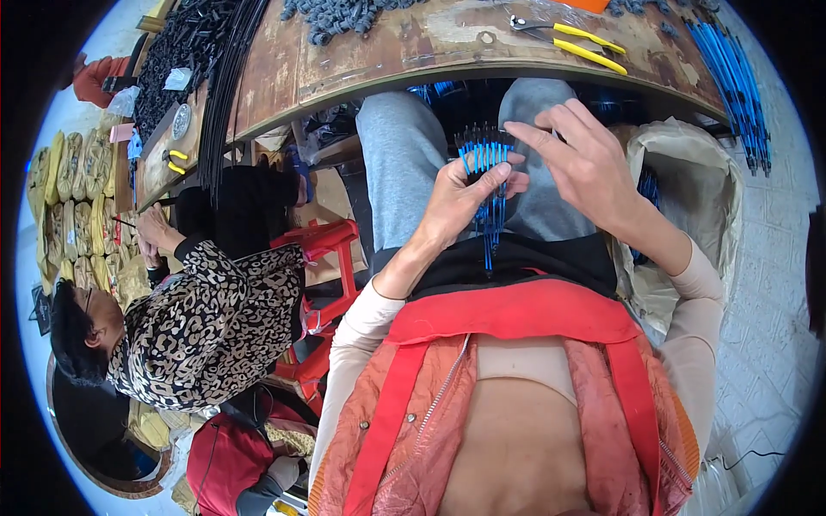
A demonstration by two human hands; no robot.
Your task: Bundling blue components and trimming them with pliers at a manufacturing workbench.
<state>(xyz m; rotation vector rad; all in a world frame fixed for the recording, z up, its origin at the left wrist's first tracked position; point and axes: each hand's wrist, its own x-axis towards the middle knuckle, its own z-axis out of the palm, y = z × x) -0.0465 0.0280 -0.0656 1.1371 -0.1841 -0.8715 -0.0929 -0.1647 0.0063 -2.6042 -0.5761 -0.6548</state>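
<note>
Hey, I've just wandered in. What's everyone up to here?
The person at the wooden table holds a bundle of thin blue-and-black rods over their lap in the left hand. The right hand is raised beside the bundle's upper end; whether its fingers grip anything is unclear. Yellow-handled pliers lie on the table, and more blue rods jut over its right edge. A co-worker in a leopard-print top sits to the left.
</note>
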